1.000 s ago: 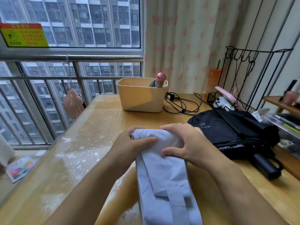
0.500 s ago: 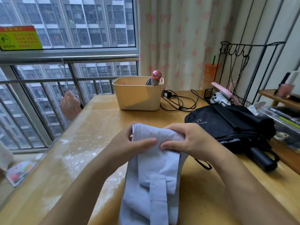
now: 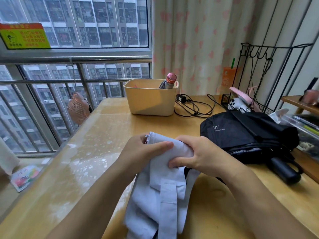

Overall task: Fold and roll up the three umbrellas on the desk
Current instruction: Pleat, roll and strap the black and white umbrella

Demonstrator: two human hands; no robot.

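Note:
A pale lilac umbrella [image 3: 162,200] hangs from both my hands above the desk [image 3: 96,166], its folded panels and closing strap dangling toward me. My left hand [image 3: 143,152] pinches its top edge from the left. My right hand [image 3: 200,156] wraps around the top from the right. A black umbrella [image 3: 245,133] printed "UV" lies loosely folded at the right, its black handle [image 3: 284,171] pointing toward me. A third umbrella with a pink handle [image 3: 170,81] stands rolled in the beige bin [image 3: 148,102].
A black charger and cable [image 3: 193,107] lie behind the bin. A black wire rack [image 3: 259,80] with small items stands at the back right, with a cluttered shelf at the far right. The window railing and a small pink fan [image 3: 78,107] border the left.
Both hands lifted the lilac umbrella's top off the desk, so its panels now hang loose. My right hand shifted from resting on top to wrapping around the bunched fabric.

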